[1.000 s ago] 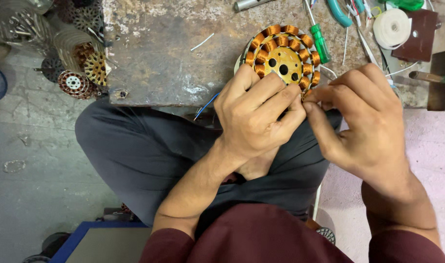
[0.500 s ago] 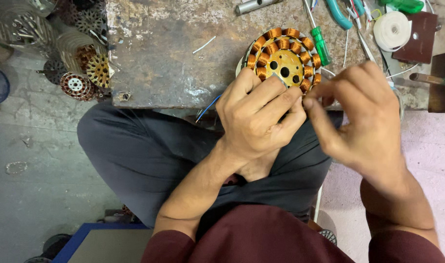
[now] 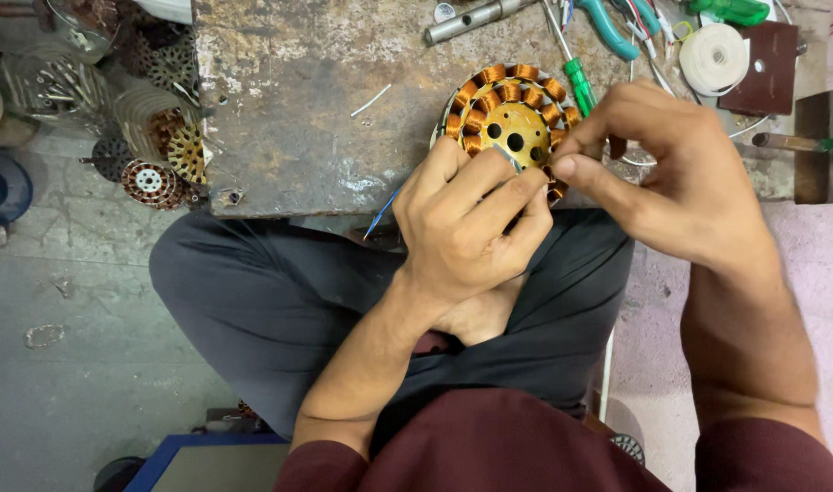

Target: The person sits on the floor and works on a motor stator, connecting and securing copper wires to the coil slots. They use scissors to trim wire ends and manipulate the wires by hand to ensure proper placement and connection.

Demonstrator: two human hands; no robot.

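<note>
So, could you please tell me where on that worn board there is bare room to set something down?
The board's left half is bare, bordered by its left edge, a small white wire scrap and the copper-wound stator. The top right is crowded: metal rod, green-handled screwdriver, tape roll. Both hands, left hand and right hand, cover the stator's near edge.

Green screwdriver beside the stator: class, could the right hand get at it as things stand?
Probably yes: the screwdriver lies uncovered on the bench just above the right hand, nothing between them.

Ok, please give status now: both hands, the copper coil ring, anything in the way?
Left hand grips near edge of wound stator. Right hand pinches at its right rim, fingertips together. Green-handled screwdriver lies right beside stator; worn bench otherwise open around it.
</note>
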